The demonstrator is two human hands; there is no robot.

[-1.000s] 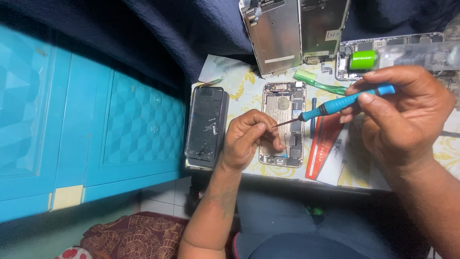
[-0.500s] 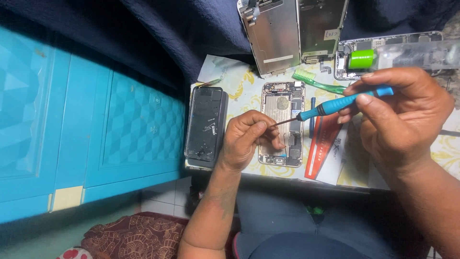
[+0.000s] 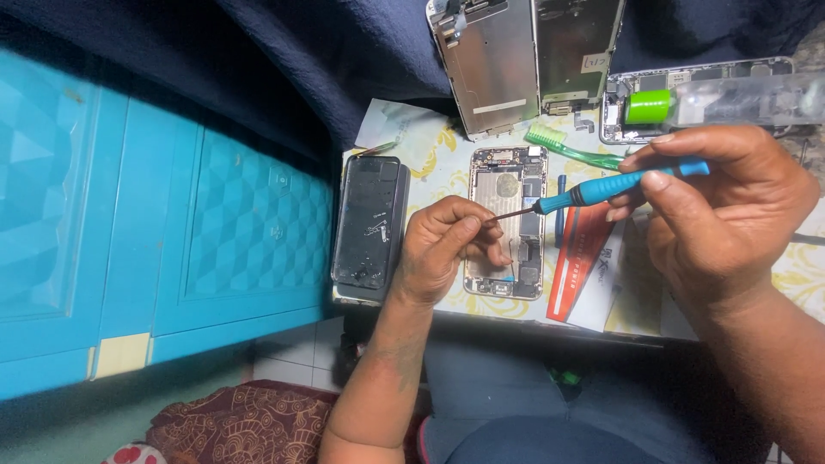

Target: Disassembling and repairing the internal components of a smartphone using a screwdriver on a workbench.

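The opened phone chassis (image 3: 507, 222) lay flat on the patterned table covering (image 3: 799, 266), its back shell facing up with the internal boards and a metal shield exposed. The left hand (image 3: 443, 249) rested against its left edge, fingers curled and pinched together over the middle of the chassis at the tip of the tool; whether anything small was held between them could not be determined. The right hand (image 3: 722, 215) grasped a blue-handled screwdriver (image 3: 601, 191) between thumb and fingers, shaft pointing left, its tip meeting the left fingertips above the chassis.

A detached dark screen panel (image 3: 371, 225) lay just beside the chassis, to its left, at the table edge. A red and white card (image 3: 577, 271) lay just right of the chassis, partly under the screwdriver. A green brush (image 3: 571, 151) lay above it. Two further display assemblies (image 3: 528, 60), metal backs up, sat at the top, and another opened phone body with a green cylinder (image 3: 649, 106) on it lay at upper right. A turquoise cabinet (image 3: 155, 223) occupied the left.
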